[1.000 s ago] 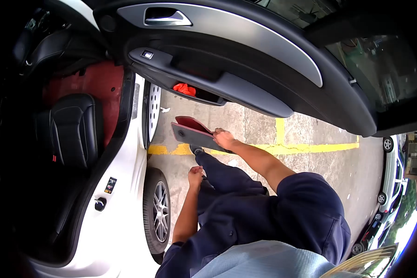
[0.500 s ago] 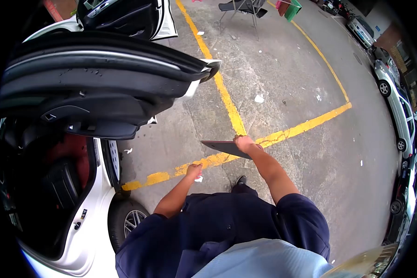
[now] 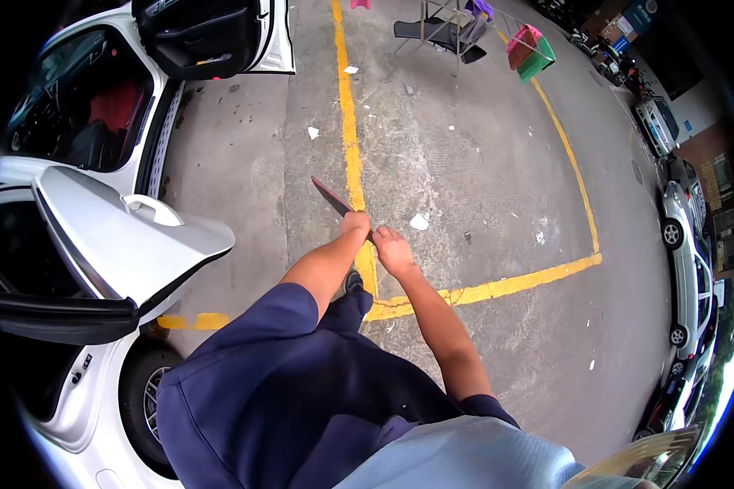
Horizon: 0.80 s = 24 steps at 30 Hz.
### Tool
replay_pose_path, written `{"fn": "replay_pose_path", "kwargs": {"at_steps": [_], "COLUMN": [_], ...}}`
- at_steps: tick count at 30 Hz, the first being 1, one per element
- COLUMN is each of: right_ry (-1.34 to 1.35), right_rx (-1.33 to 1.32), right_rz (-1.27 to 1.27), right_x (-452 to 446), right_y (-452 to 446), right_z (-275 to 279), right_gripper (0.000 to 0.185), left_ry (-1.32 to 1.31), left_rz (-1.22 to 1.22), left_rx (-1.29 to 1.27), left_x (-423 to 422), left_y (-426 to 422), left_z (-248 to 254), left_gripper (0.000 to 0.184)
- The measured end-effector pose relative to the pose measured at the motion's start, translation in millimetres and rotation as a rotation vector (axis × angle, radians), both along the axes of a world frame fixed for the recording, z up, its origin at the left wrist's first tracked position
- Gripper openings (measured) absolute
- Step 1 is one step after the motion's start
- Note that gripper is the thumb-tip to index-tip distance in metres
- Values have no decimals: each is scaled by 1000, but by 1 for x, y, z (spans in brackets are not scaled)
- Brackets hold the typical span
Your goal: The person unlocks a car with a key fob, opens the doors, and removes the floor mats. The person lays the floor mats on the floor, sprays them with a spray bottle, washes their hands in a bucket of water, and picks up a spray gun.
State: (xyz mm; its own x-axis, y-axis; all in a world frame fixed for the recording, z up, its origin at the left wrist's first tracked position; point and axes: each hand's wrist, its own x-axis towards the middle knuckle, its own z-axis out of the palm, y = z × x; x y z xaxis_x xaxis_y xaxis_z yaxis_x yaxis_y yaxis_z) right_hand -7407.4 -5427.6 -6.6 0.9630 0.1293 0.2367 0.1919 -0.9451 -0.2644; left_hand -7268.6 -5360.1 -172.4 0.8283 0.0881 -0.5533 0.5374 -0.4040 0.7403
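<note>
In the head view, a thin dark mat with a reddish edge is held in front of the body, tilted nearly edge-on, above a painted yellow line on the concrete ground. It is gripped by the left hand, the grip being closed partway along it; its near end is gripped by the right hand, close beside the left. A white scrap is seen on the ground, to the right of the hands. At left, a white car is seen with its front door and rear door opened.
</note>
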Motion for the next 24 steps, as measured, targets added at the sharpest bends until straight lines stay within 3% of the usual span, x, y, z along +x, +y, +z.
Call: {"fn": "replay_pose_path", "kwargs": {"at_steps": [2,3,4,6,7,10,17,24], "right_ry": [31,58,106,191,116,243,329,431], "right_rx": [-72,-68,-34,28,103,381,307,276], "right_rz": [-37,-36,-15,16,66,-9,102,485], "right_x": [57,80,100,141,161,226,403,607], "right_y": [-27,-34,-38,-42,-49,-79,-153,-44], "right_z": [-7,-6,2,28,34,27,-58,-50], "right_gripper": [6,15,18,26,33,29,29,34], "left_ry": [3,151,82,-55,-71,-128,-278,-57], "left_rz": [57,64,75,87,91,145,409,632], "left_rx": [-50,-76,5,184,195,263,502,627], "left_x": [62,66,75,114,143,225,301,301], "left_y": [-30,-23,-20,-11,-5,34,149,241], "left_z": [-30,42,87,140,132,121,107,110], "left_gripper": [33,30,31,34,35,35,28,26]}}
